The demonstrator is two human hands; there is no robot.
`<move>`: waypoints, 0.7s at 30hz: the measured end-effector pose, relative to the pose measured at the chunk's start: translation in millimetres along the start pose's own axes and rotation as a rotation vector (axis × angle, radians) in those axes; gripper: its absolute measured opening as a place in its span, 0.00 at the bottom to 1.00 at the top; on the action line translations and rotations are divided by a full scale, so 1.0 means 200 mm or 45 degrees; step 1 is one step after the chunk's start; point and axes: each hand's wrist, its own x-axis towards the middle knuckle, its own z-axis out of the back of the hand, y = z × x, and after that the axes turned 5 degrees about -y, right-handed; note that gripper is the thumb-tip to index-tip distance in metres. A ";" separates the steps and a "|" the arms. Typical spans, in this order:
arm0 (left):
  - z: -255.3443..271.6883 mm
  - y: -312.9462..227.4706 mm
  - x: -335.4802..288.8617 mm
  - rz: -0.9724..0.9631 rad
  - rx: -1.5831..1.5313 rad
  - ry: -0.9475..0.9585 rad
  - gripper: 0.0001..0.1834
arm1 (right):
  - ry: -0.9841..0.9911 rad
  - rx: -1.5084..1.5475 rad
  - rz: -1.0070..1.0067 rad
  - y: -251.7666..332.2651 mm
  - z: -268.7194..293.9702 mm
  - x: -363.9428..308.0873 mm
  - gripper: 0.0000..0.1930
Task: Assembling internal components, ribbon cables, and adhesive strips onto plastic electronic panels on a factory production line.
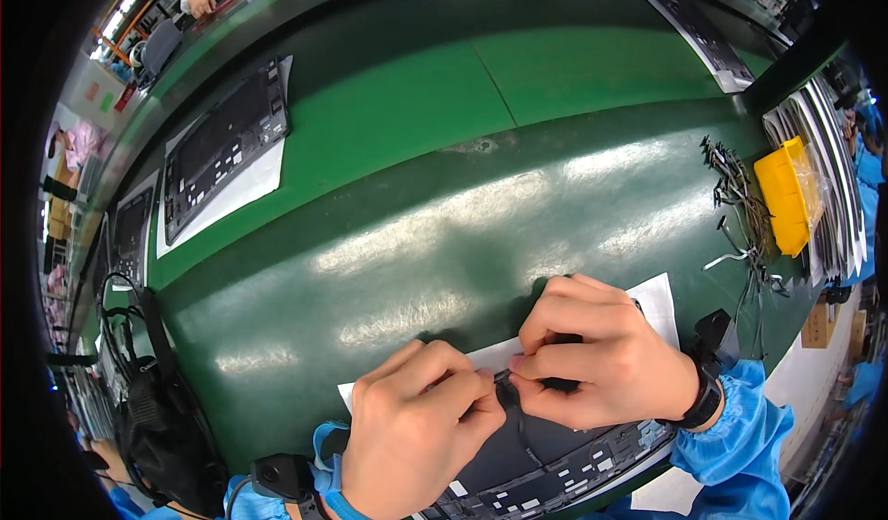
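Observation:
In front of me a flat black panel (578, 446), dotted with small white and grey pieces, lies on a white sheet (659, 300). My left hand (407, 427) is closed in a pinch over the panel's far edge. Fingertips almost touching it, my right hand (606, 358) pinches from the other side. Between them a thin black cable (524, 432) runs from the fingertips down across the panel. Its end is hidden by the fingers, and both hands cover much of the panel's far side.
Similar panels rest on the raised green strip at left (227, 154) and far right (698, 39). Loose thin cables (740, 191) lie beside a yellow bin (784, 196) and stacked sheets (828, 178). A black bag (166, 432) sits at left. Another person's hand (201, 4) shows far off.

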 end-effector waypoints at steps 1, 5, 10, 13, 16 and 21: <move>0.00 -0.01 0.01 0.039 0.000 0.029 0.09 | -0.002 0.019 -0.014 -0.01 0.00 0.00 0.10; 0.00 -0.01 0.04 0.112 -0.027 0.095 0.09 | 0.015 0.014 -0.052 -0.01 0.01 -0.01 0.11; -0.05 -0.02 0.03 0.089 -0.018 0.022 0.08 | 0.020 -0.039 0.005 -0.03 0.03 -0.03 0.11; -0.07 -0.02 0.03 0.063 -0.014 0.000 0.09 | 0.023 -0.089 0.072 -0.05 0.03 -0.04 0.11; -0.10 -0.02 0.02 -0.015 0.037 -0.040 0.10 | 0.039 -0.152 0.169 -0.06 0.04 -0.05 0.12; -0.16 -0.01 0.01 -0.217 0.154 -0.151 0.12 | -0.007 -0.145 0.205 -0.09 0.05 -0.06 0.11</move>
